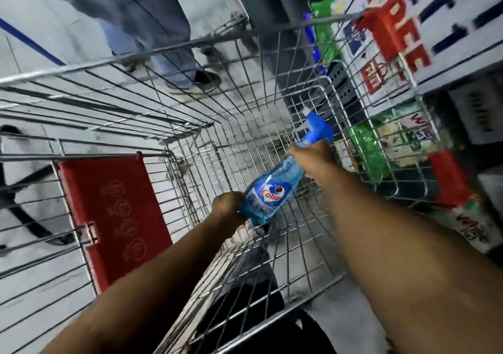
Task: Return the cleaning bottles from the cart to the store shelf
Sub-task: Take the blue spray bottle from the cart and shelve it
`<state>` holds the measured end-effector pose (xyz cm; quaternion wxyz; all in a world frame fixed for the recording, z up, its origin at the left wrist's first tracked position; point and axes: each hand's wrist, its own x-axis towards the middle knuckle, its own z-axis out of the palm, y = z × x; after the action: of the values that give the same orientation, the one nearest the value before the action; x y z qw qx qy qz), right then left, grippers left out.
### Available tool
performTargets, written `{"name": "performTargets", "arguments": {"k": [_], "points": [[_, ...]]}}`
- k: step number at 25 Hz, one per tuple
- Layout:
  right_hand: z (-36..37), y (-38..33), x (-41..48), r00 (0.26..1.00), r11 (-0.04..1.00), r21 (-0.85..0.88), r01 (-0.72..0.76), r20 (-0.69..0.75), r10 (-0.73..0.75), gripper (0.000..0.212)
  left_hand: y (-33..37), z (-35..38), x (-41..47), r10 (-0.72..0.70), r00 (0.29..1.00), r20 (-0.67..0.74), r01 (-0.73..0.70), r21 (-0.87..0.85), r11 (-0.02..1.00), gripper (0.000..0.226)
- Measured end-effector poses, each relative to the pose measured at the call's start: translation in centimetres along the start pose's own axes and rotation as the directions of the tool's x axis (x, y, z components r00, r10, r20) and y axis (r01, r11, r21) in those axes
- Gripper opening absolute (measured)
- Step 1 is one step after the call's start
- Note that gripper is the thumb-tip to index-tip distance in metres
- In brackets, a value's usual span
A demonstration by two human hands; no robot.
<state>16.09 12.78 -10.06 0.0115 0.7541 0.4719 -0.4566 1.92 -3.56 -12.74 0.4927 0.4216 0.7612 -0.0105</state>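
place: shop | evidence: wire cart (190, 43); "FREE" sign (394, 21); stocked shelf (460, 76)

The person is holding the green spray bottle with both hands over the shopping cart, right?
Not quite: the spray bottle is blue, not green, as the head view shows. The rest holds: the left hand grips its bottom end and the right hand its neck, over the shopping cart.

A bystander's jeans-clad legs (174, 62) stand on the pale tiled floor (32, 21); a red-lettered "FREE" promotional sign (394, 24) hangs at right.
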Motion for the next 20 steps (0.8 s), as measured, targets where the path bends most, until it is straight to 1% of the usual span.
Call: {"name": "performTargets", "arguments": {"k": [1, 2, 3, 5, 6, 7, 8, 9, 10, 11, 13, 14, 15, 16, 17, 20], "points": [[-0.9, -0.4, -1.0, 0.999, 0.998, 0.026, 0.054, -0.004, -0.054, 0.039, 0.9, -1.4, -1.0, 0.019, 1.000, 0.007, -0.020, 0.062, 0.998, 0.041], [-1.8, -0.9, -2.4, 0.992, 0.991, 0.043, 0.125, -0.023, -0.124, 0.035, 1.7, -2.6, -2.0, 0.067, 0.997, -0.026, -0.064, 0.105, 0.992, 0.044], [-2.8, -1.2, -3.8, 0.977, 0.976, 0.057, 0.209, -0.059, -0.205, 0.033, 2.7, -3.7, -3.0, 0.074, 0.996, -0.046, -0.068, 0.117, 0.991, 0.043], [-5.0, -1.7, -7.4, 0.932, 0.932, 0.084, 0.352, -0.120, -0.342, 0.034, 4.4, -5.7, -5.1, 0.046, 0.992, -0.115, -0.040, 0.048, 0.998, 0.033], [-6.2, -1.7, -9.3, 0.905, 0.904, 0.100, 0.415, -0.142, -0.400, 0.035, 5.4, -6.5, -6.1, 0.055, 0.981, -0.186, -0.062, -0.031, 0.998, 0.026], [-7.6, -1.7, -11.3, 0.867, 0.864, 0.117, 0.490, -0.168, -0.469, 0.036, 6.7, -7.4, -7.9, -0.021, 0.971, -0.237, -0.043, -0.261, 0.964, 0.017], [-9.2, -1.6, -13.6, 0.823, 0.820, 0.121, 0.560, -0.191, -0.534, 0.038, 7.9, -7.9, -10.0, -0.076, 0.971, -0.225, -0.055, -0.524, 0.850, 0.009], [-10.9, -1.5, -15.8, 0.778, 0.776, 0.119, 0.620, -0.218, -0.589, 0.040, 8.7, -8.1, -11.9, -0.087, 0.978, -0.190, -0.074, -0.703, 0.707, 0.011], [-12.8, -1.4, -17.9, 0.735, 0.735, 0.115, 0.668, -0.249, -0.630, 0.042, 9.5, -8.2, -13.6, -0.050, 0.979, -0.199, -0.128, -0.783, 0.609, 0.016], [-14.7, -1.0, -20.0, 0.690, 0.692, 0.112, 0.713, -0.282, -0.666, 0.043, 10.2, -8.1, -15.5, 0.031, 0.976, -0.215, -0.193, -0.791, 0.581, 0.020], [-18.6, 0.3, -24.1, 0.596, 0.610, 0.086, 0.788, -0.353, -0.721, 0.045, 11.3, -7.6, -18.9, 0.220, 0.944, -0.248, -0.331, -0.732, 0.596, 0.023], [-20.3, 1.0, -25.8, 0.560, 0.585, 0.061, 0.808, -0.385, -0.733, 0.047, 11.9, -7.2, -20.1, 0.299, 0.916, -0.267, -0.399, -0.685, 0.610, 0.029], [-21.9, 1.8, -27.3, 0.528, 0.564, 0.042, 0.825, -0.412, -0.743, 0.048, 12.5, -6.8, -20.7, 0.370, 0.884, -0.284, -0.462, -0.644, 0.610, 0.041], [-23.6, 3.1, -29.0, 0.503, 0.550, 0.025, 0.835, -0.440, -0.744, 0.048, 13.5, -5.9, -21.7, 0.437, 0.851, -0.293, -0.518, -0.604, 0.605, 0.049], [-25.0, 4.4, -30.2, 0.480, 0.541, 0.004, 0.841, -0.469, -0.741, 0.048, 14.8, -4.8, -22.7, 0.484, 0.818, -0.310, -0.568, -0.565, 0.598, 0.052], [-28.8, 8.6, -33.0, 0.451, 0.550, -0.012, 0.835, -0.555, -0.699, 0.052, 18.9, -1.1, -24.8, 0.618, 0.728, -0.295, -0.672, -0.483, 0.561, 0.045]]}}
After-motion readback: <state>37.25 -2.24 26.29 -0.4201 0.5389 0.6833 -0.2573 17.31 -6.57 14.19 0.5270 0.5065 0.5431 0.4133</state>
